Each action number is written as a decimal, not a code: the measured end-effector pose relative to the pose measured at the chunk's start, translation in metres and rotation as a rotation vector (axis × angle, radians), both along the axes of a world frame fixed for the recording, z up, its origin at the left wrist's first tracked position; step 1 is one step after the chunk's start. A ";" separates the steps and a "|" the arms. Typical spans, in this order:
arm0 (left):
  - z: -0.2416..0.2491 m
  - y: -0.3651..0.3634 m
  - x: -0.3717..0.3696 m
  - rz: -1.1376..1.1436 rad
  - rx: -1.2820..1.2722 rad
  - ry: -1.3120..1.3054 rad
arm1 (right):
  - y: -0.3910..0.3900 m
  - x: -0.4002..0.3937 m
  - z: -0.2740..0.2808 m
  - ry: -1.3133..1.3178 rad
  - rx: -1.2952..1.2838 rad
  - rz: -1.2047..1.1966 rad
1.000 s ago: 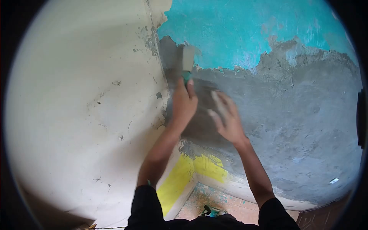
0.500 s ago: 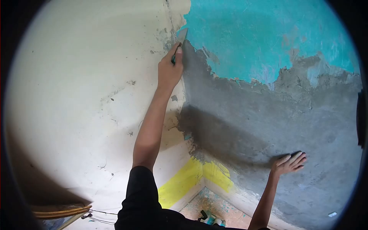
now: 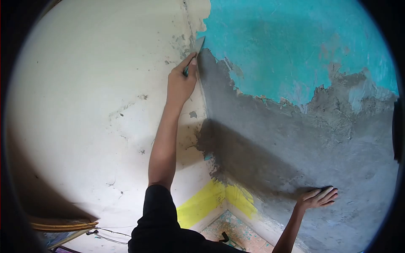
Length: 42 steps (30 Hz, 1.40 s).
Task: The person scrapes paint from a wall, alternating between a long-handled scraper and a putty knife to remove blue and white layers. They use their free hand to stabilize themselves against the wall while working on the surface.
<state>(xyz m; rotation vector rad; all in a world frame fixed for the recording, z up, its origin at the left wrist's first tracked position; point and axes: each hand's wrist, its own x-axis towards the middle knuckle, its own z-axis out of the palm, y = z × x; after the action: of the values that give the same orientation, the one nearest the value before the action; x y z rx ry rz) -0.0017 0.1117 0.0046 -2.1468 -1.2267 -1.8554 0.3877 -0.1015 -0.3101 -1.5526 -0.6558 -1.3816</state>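
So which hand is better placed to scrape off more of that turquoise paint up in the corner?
Probably the left hand: it grips the scraper, whose blade sits in the corner at the edge of the turquoise paint. The right hand lies flat and empty on the bare grey wall, far below.

Scraper (image 3: 198, 44) at corner (left hand (image 3: 180, 82))

Turquoise paint (image 3: 295, 46) peels above grey plaster (image 3: 295, 139); yellow stripe (image 3: 211, 200) below.
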 end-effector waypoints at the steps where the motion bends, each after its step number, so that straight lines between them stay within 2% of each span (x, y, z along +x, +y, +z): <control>1: -0.001 0.001 0.000 0.006 -0.001 0.000 | 0.000 -0.001 0.001 0.004 -0.003 -0.003; 3: 0.004 0.006 0.004 0.029 0.128 0.007 | 0.002 -0.003 0.002 0.013 0.001 -0.003; 7: 0.035 0.009 0.011 0.044 0.107 -0.046 | 0.000 -0.003 0.000 0.042 -0.031 -0.006; 11: -0.005 0.009 -0.005 0.057 0.055 0.030 | -0.001 0.000 -0.003 0.005 -0.020 0.008; 17: -0.003 0.003 0.007 0.008 -0.103 -0.071 | 0.001 0.000 -0.003 0.026 -0.020 0.013; 19: -0.017 0.013 0.010 0.089 0.098 -0.071 | -0.001 0.002 -0.006 0.041 -0.031 0.014; 23: -0.006 0.029 0.012 0.066 0.234 -0.050 | 0.000 0.002 -0.004 0.004 -0.026 0.011; 25: 0.014 0.027 0.012 0.101 0.199 -0.031 | 0.000 0.003 -0.005 -0.006 -0.032 0.014; 26: 0.009 0.021 0.008 0.104 0.189 -0.026 | -0.001 0.002 -0.006 -0.002 -0.043 0.017; 28: -0.005 0.004 0.001 0.012 -0.048 -0.031 | -0.001 0.002 -0.005 0.004 -0.031 0.022; 29: -0.011 0.006 -0.001 0.014 -0.046 -0.032 | -0.001 0.002 -0.004 -0.008 -0.037 0.021; 31: -0.018 0.012 -0.005 0.023 0.078 0.021 | -0.001 0.001 -0.003 -0.011 -0.031 0.019; 35: 0.012 0.017 -0.001 0.002 0.072 -0.034 | -0.002 0.003 -0.006 0.021 -0.042 0.013; 39: -0.027 0.013 0.003 0.006 0.110 -0.003 | -0.003 0.002 -0.003 0.011 -0.005 0.039; 42: -0.011 0.035 -0.004 0.044 0.266 0.023 | 0.000 0.002 -0.001 -0.030 0.005 0.036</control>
<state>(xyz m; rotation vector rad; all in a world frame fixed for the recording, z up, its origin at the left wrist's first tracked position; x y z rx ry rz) -0.0053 0.1465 -0.0068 -1.9780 -0.9516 -1.8512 0.3901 -0.1018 -0.3115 -1.5112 -0.6946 -1.3817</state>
